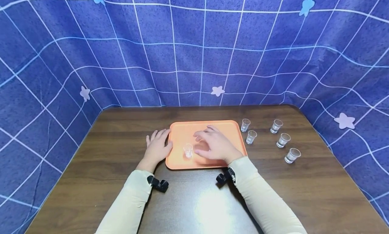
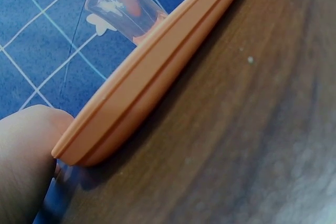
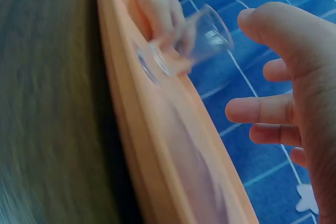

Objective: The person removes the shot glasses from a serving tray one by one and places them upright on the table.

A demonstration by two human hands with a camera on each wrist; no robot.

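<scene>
One clear shot glass (image 1: 188, 150) stands upright on an orange tray (image 1: 177, 163), left of its middle. My left hand (image 1: 156, 148) lies at the tray's left edge with its fingers spread, and its thumb (image 2: 31, 140) is right at the rim in the left wrist view. Over the tray, just right of that glass, hovers my right hand (image 1: 214, 143); its thumb and fingers are parted and relaxed. In the right wrist view a gap shows between the right fingertips (image 3: 241, 109) and the shot glass (image 3: 210, 38).
Several more shot glasses stand on the wooden table (image 1: 121, 126) right of the tray. Two, one of them this glass (image 1: 251, 137), are close to the tray's edge; others, such as this glass (image 1: 292, 155), stand farther right. A blue gridded curtain (image 1: 188, 58) surrounds the table.
</scene>
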